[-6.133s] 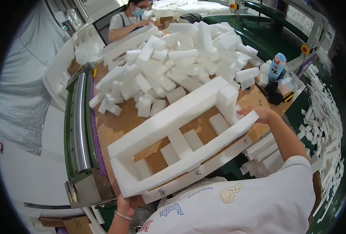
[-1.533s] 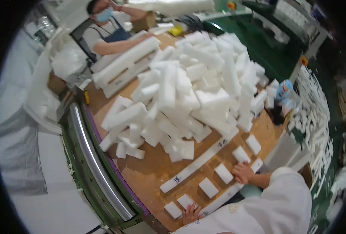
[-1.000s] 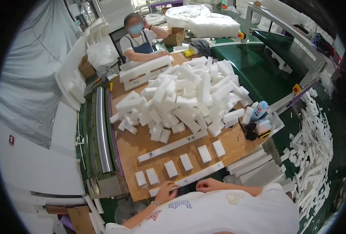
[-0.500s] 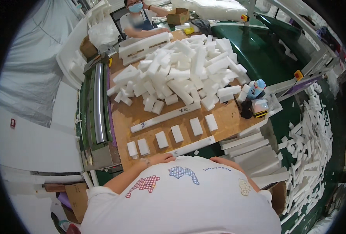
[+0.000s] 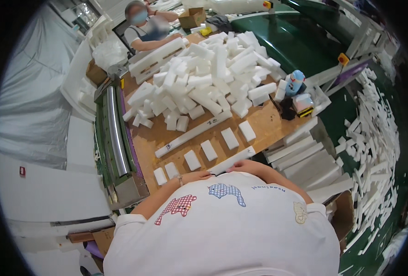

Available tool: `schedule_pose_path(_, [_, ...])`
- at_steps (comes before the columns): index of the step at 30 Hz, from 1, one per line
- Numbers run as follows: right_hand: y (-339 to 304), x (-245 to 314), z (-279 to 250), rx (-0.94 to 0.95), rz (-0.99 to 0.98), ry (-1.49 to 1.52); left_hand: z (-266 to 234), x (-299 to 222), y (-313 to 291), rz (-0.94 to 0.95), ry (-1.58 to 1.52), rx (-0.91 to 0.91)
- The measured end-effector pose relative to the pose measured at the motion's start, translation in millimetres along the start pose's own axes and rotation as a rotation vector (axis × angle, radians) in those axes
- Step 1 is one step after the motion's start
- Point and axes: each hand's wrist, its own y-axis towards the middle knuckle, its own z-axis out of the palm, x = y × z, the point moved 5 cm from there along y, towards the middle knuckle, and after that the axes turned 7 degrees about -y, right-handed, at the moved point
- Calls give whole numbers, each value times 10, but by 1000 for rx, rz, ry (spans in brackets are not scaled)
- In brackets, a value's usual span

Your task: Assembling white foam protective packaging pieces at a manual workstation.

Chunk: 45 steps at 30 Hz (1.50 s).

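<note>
My left hand [image 5: 198, 176] is at the table's near edge, fingers together and curled, partly hidden by my shirt. My right hand [image 5: 246, 167] lies just to its right, thumb and fingers drawn in beside the near white foam strip [image 5: 234, 158]. Whatever the fingers hold, if anything, is too small or hidden to make out. Beyond that strip, several white foam blocks [image 5: 208, 150] stand apart in a slanting row. Behind them lies a long foam strip [image 5: 192, 134] with dark handwritten marks.
A large heap of white foam pieces [image 5: 206, 69] covers the far part of the wooden table [image 5: 144, 133]. A metal roller [image 5: 115, 131] runs along the left. At right are a blue bottle [image 5: 295, 83], stacked foam boards [image 5: 305, 163] and scattered offcuts [image 5: 374, 156]. A masked person [image 5: 151, 30] sits opposite.
My right hand has come in from the right side of my body to the near strip, close to my left hand. The whole view has shifted and turned slightly.
</note>
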Motion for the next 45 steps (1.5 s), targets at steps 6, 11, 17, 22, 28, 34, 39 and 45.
schedule_pose_path(6, [-304,384,-10,58,-233,28,42,-718,-380,111,34,-8])
schedule_pose_path(11, [-888,683,-74,1,-217,105,223,-982,-393,160,181,-93])
schedule_pose_path(17, [-829,409,21,-83,-273,205,319,-758,-765,86,74,-252])
schedule_pose_path(22, [-1108,607,126,40,-69,530,561,-813,-1290,-43,-156,-525])
schedule_pose_path(28, [-1359,676,279,82,63,434,734,-894,-1542,115,-244,-792])
schedule_pose_path(34, [-1230,784,336,117,59,437,651,-1094,-1746,297,-345,-337])
schedule_pose_path(39, [-1135,842,261,129,66,368,774,-926,-1699,414,-533,-295])
schedule_pose_path(45, [-1001,894,305,24,150,477,703,-1095,-1573,352,-603,-218])
